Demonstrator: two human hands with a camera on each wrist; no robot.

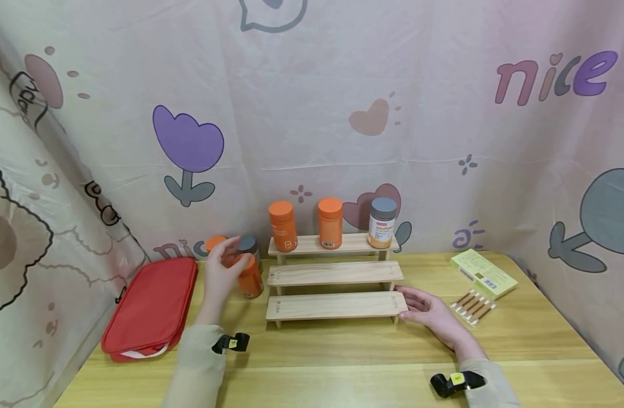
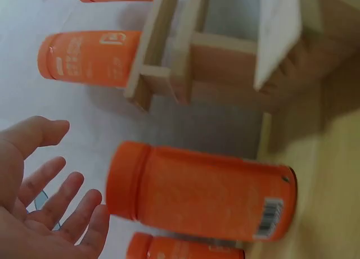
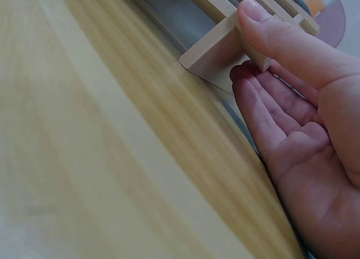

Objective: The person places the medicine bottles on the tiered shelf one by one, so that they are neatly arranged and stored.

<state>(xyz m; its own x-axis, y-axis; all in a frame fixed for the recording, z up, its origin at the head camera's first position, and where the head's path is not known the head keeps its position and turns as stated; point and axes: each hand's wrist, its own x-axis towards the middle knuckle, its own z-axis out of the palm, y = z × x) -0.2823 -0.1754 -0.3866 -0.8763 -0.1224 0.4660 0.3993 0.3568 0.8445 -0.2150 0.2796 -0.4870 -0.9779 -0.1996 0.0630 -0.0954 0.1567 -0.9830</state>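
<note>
Evidently, in the head view, the front orange bottle (image 1: 251, 280) stands upright on the worktop (image 1: 342, 354), just left of the wooden rack (image 1: 332, 306), with a second orange bottle (image 1: 216, 243) and a grey-lidded bottle (image 1: 249, 245) behind it. The left grip (image 1: 221, 275) is at its lid, thumb and fingers parted. It should handle as a light, stiff plastic jar, smooth enough to slip in a loose pinch; the straight wall below the lid looks the surest hold, since a lid could twist.

In the left wrist view, the left grip is widely spread and has hold of nothing. Its fingertips come close to the lid; whether one touches, I cannot tell. Plenty of bare wall shows above the base.

In the right wrist view, the right grip (image 3: 304, 118) seems to pinch the end of the rack's lowest step between thumb and bent fingers. The rack looks like thin bare wood: stiff, not slippery, but probably light enough to shove, so holding beside the leg makes sense.
</note>
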